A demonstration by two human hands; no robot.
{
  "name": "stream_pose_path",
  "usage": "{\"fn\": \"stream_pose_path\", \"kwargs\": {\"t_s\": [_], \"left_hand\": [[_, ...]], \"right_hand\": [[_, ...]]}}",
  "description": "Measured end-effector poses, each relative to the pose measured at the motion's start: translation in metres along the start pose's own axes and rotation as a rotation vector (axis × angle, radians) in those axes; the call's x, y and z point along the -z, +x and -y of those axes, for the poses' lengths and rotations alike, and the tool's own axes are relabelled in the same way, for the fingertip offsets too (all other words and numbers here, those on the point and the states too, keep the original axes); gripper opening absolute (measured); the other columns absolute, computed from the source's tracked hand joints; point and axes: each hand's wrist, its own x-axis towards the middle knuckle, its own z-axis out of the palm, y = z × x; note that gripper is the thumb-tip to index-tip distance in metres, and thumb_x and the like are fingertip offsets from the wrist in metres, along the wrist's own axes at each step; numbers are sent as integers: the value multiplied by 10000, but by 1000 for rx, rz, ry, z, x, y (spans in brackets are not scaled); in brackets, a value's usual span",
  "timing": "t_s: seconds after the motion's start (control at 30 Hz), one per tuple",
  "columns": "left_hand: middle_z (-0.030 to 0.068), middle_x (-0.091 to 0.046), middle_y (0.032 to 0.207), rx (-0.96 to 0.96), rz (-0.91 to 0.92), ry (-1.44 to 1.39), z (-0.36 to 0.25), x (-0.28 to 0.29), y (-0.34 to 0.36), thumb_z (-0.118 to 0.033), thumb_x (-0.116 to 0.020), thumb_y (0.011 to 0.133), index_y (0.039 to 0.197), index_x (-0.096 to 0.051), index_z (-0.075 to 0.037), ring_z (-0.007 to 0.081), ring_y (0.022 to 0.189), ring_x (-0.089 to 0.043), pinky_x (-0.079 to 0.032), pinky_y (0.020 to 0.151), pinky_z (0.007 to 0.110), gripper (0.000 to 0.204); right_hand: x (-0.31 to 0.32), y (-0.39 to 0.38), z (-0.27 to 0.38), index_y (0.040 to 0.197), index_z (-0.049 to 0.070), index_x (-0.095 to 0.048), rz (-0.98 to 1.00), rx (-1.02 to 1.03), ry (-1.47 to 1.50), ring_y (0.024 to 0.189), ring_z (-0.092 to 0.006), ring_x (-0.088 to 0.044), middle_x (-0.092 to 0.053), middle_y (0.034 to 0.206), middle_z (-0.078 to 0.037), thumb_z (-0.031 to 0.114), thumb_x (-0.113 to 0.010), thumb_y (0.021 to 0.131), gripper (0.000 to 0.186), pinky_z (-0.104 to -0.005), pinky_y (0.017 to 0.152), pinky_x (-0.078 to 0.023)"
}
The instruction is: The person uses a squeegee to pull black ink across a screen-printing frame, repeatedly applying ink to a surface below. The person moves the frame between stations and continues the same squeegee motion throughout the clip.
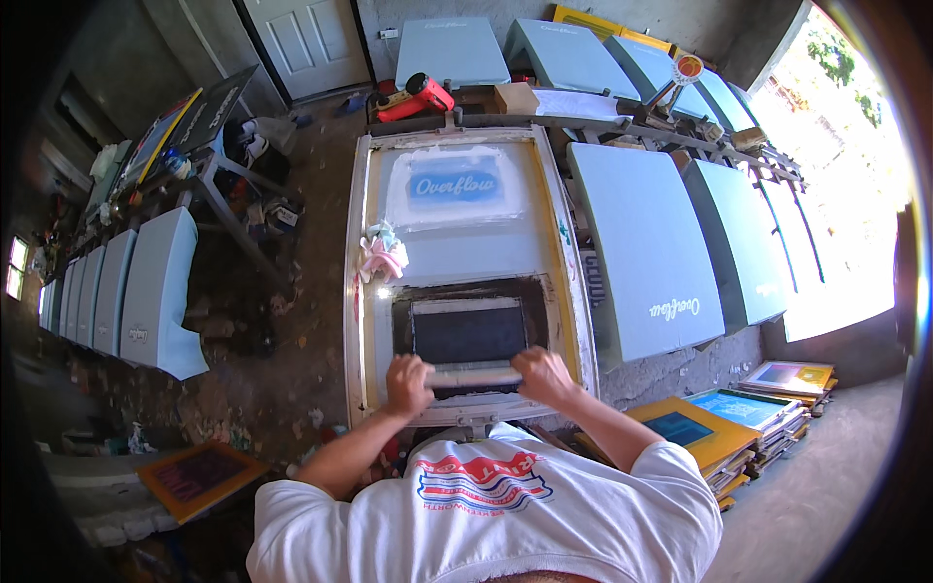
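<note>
With both hands I grip a pale squeegee [474,377] by its ends, held crosswise over the near part of a large screen-printing frame [586,335]. My left hand [409,385] is closed round its left end. The fingers of my right hand [544,375] are wrapped round the other end. Just beyond the squeegee lies a dark rectangle [468,335] with a blackish border. Farther up the screen is a blue stencil patch [452,185] with white script, ringed by white smears. A crumpled pink and pale-blue rag [382,258] rests on the frame's left side.
Light-blue fabric pieces on boards [646,257] stand to the right, with more at the back and along the left. A red blower-like tool [428,94] lies beyond the frame. Stacked yellow-framed screens [695,432] are at the lower right; an orange-framed screen [202,478] lies lower left.
</note>
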Motion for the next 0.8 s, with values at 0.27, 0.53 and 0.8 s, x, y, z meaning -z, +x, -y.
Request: {"fn": "stream_pose_path", "kwargs": {"t_s": [0.27, 0.53, 0.8], "left_hand": [[137, -601, 830, 105, -56, 165, 89, -54, 95, 70, -608, 561, 836, -605, -69, 371, 841, -598, -452, 753, 476, 308], [86, -519, 733, 59, 29, -16, -8, 0, -22, -24, -663, 516, 783, -582, -82, 302, 685, -537, -390, 635, 444, 285], [104, -510, 749, -27, -77, 100, 6, 9, 34, 22, -645, 521, 808, -601, -59, 320, 704, -526, -379, 645, 453, 301]], "right_hand": [[12, 129, -60, 879, 17, -664, -220, -55, -89, 1019, -374, -661, -691, 960, -169, -8, -621, 688, 197, -471, 857, -562], [-18, -13, 8, 872, 40, -675, -119, 39, -16, 963, -312, -668, -685, 950, -117, 43, -714, 634, 241, -423, 818, -575], [23, 27, 3, 811, 20, -653, -303, 81, -27, 923, -340, -675, -683, 873, -137, 27, -691, 633, 182, -443, 784, -573]]}}
